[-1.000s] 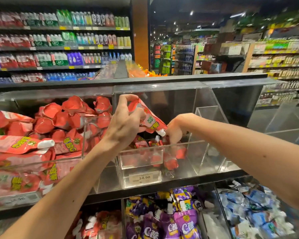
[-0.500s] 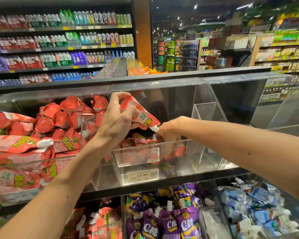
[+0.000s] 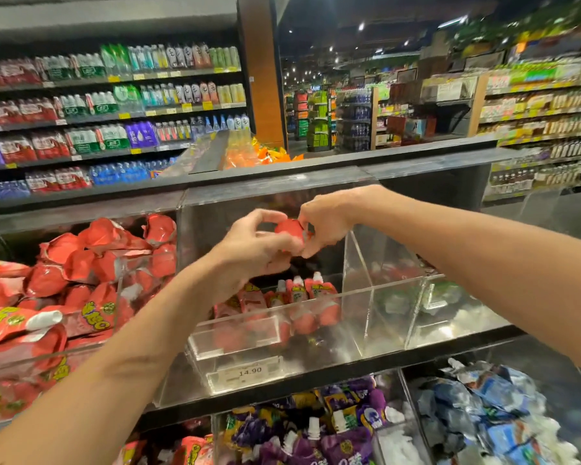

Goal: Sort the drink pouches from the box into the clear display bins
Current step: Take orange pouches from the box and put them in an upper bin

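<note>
- Centre of the frame: the red drink pouch [image 3: 289, 229] hangs between both your hands, above the middle clear bin [image 3: 235, 333] and clear of its walls and of the pouches inside it.
- Expect it to be light and soft, a glossy skin over liquid that gives under pressure and may slide. Judging by its neighbours, the stiff part is the neck under the cap, so take it there or across the flat sides, without squeezing hard.
- Your left hand [image 3: 255, 251] curls round the pouch's left side and underside, thumb over the top. Your right hand [image 3: 326, 223] pinches its right end with the fingertips.
- The pouch lies bridged between the two grips. Only a red bulge shows between the fingers, and its cap cannot be made out.
- Just below, at lower centre, a short row of standing pouches [image 3: 299, 297] leans on the bin's front wall, white caps up. The space behind them looks open for this one.
- A price label [image 3: 249, 372] sits under that bin.
- At left, the neighbouring bin holds a heap of red pouches [image 3: 98, 263]. At right, the divided compartment [image 3: 433, 297] shows only faint greenish shapes, too blurred to name.
- Along the bottom edge, the lower bins hold purple pouches [image 3: 316, 434] and blue pouches [image 3: 483, 404].
</note>
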